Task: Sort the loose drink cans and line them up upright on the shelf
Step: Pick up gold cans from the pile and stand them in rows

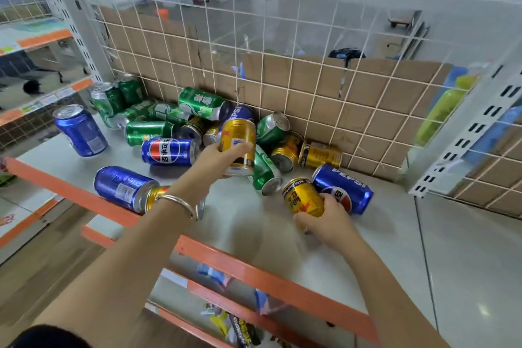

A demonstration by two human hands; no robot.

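**Two gold cans in hand, the rest heaped against the wire grid**

One gold can (238, 135) stands nearly upright in the left hand (219, 157). The fingers (240, 148) are curled across its middle, and its base sits just over the heap. A second gold can (302, 196) is in the right hand (327, 220), with the fingers (302, 219) clamped round its lower end. Its top tilts toward the wire grid (282, 65). Whether its base touches the shelf (254, 229) cannot be told.

The heap of loose cans (197, 121), green, blue and gold, lies on its sides directly against the foot of the wire grid. A blue can (344, 186) lies on its side just behind the right hand, between that hand and the grid. Farther out from the grid, a lying blue can (124, 188) rests near the shelf's orange front edge (254, 271), with another gold can (156, 195) partly hidden under the left wrist beside it.

At the grid's left end two green cans (106, 102) stand upright. An upright blue can (80, 130) stands out in front of them, apart from the heap. A metal bracelet (178, 203) circles the left wrist. Cardboard (367, 93) stands behind the wire grid.
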